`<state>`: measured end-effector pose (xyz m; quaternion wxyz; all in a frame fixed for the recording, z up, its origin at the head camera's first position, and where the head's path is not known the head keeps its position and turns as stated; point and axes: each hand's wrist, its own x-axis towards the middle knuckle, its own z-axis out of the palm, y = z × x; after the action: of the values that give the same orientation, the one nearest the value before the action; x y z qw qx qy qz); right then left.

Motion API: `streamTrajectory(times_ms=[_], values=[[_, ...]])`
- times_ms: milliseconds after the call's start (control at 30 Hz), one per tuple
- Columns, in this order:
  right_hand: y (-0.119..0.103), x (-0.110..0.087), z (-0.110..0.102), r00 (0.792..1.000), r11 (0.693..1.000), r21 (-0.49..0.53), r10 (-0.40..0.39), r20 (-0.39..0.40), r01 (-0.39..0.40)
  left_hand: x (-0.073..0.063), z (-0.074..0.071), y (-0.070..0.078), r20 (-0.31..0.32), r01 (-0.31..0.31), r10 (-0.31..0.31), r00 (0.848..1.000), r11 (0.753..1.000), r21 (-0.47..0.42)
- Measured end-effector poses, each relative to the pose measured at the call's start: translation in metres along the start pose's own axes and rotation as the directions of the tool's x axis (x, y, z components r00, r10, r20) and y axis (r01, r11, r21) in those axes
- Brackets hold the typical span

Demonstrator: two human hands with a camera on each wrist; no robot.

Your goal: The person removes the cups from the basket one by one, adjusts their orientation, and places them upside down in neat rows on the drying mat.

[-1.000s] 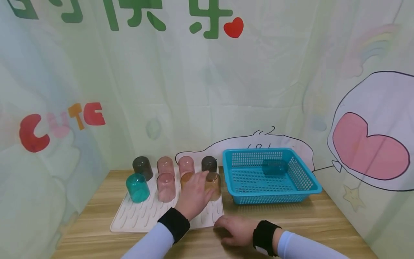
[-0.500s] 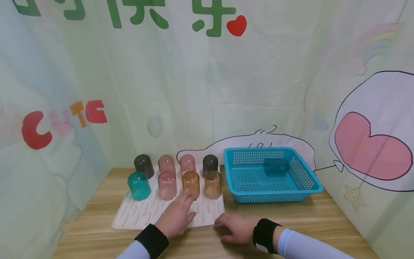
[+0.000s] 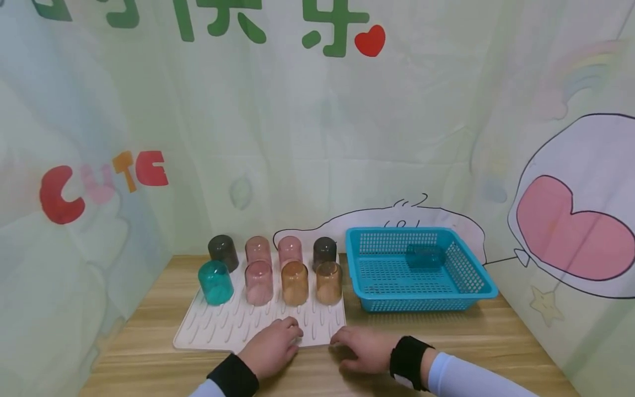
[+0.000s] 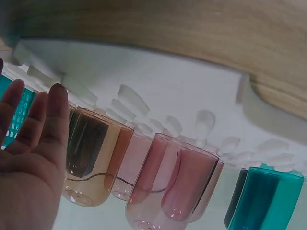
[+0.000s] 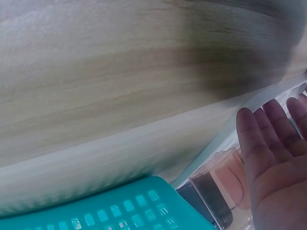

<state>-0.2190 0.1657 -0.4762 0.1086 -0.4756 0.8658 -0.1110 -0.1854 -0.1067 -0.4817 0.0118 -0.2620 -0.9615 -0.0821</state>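
Two rows of coloured glasses stand upside down on a white ridged drying mat. The front row holds a teal glass, a pink glass, an orange glass and an amber glass. Behind them are two dark grey glasses, one at the left, and two pink ones. My left hand rests at the mat's front edge, fingers relaxed, holding nothing. Beside the mat's front right corner lies my right hand, its fingers loose and without anything in them.
A blue plastic basket stands on the wooden table right of the mat. Inside it a blue glass lies on its side. A printed curtain hangs close behind and at both sides.
My left hand has drawn back from the orange and amber glasses towards me, down to the mat's front edge. The right hand has stayed in place.
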Motion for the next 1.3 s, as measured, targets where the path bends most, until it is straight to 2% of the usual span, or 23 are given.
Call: streamTrajectory(times_ms=[133, 267, 433, 667, 800, 967, 1133, 1300], values=[[0.003, -0.002, -0.003, 1.000, 1.000, 0.004, 0.004, -0.006, -0.004, 0.001, 0.004, -0.001, 0.001, -0.020, 0.020, 1.000, 1.000, 0.011], [0.007, -0.006, -0.008, 0.999, 0.999, 0.015, 0.044, -0.017, -0.043, 0.002, 0.007, -0.002, 0.001, -0.039, 0.039, 0.999, 0.999, 0.022], [0.004, -0.011, -0.021, 0.995, 0.995, 0.043, 0.087, -0.044, -0.085, 0.002, 0.008, -0.002, 0.020, -0.034, 0.034, 0.999, 0.999, 0.010], [-0.003, -0.020, -0.053, 0.984, 0.996, 0.032, 0.085, -0.157, -0.081, 0.003, 0.008, 0.000, -0.008, -0.056, 0.056, 0.998, 0.998, 0.040], [0.001, -0.025, -0.069, 0.969, 0.996, -0.010, 0.083, -0.234, -0.087, 0.005, 0.008, 0.001, -0.021, -0.064, 0.065, 0.998, 0.997, 0.045], [0.016, -0.028, -0.091, 0.943, 0.989, -0.014, 0.136, -0.304, -0.147, 0.005, 0.008, 0.001, -0.016, -0.055, 0.056, 0.998, 0.998, 0.037], [0.040, -0.036, -0.112, 0.909, 0.966, -0.018, 0.236, -0.345, -0.258, 0.005, 0.007, 0.004, -0.012, -0.051, 0.051, 0.999, 0.998, 0.033], [0.073, -0.046, -0.127, 0.880, 0.944, -0.066, 0.275, -0.387, -0.324, 0.005, 0.006, 0.005, 0.004, -0.037, 0.037, 0.999, 0.999, 0.037]])
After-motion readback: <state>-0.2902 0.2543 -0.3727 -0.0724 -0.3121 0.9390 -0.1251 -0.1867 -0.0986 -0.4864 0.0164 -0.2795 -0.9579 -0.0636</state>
